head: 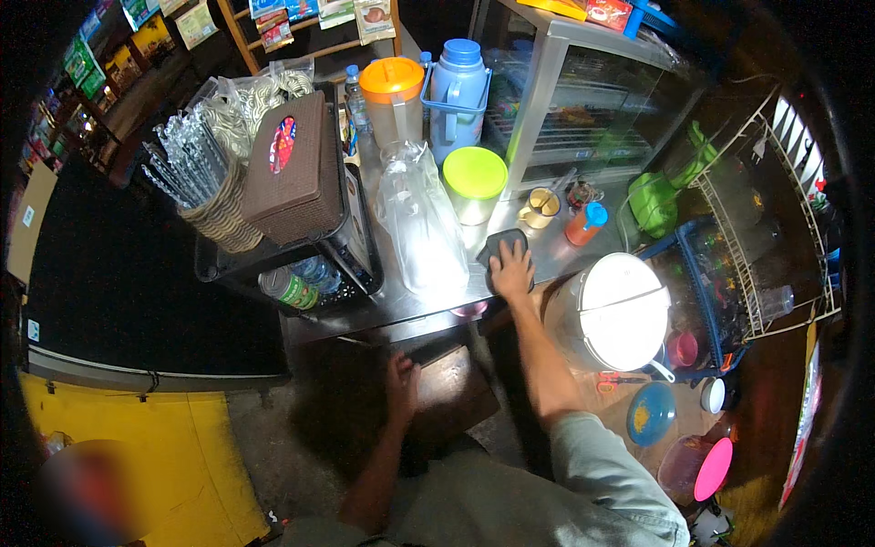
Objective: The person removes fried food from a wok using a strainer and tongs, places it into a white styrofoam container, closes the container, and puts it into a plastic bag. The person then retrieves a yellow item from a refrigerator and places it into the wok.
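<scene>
My right hand (513, 275) reaches out to the front edge of the metal counter (403, 311). Its fingers lie over a black flat item (491, 254), perhaps a folded cloth, mostly covered by the hand. In shadow below the counter, my left hand (402, 386) is raised with loosely bent fingers and nothing seen in it. Just left of the right hand lies a clear plastic bag (424, 232). Behind that hand are a lime-lidded container (474, 176), an enamel mug (540, 208) and an orange bottle with a blue cap (586, 223).
At the left, a black rack (225, 263) carries a brown woven tissue box (294, 184) and a basket of wrapped straws (222, 212). A pitcher (393, 96), a blue jug (459, 102) and a glass display case (595, 102) stand behind. A white lidded bucket (623, 311) is close to my right forearm.
</scene>
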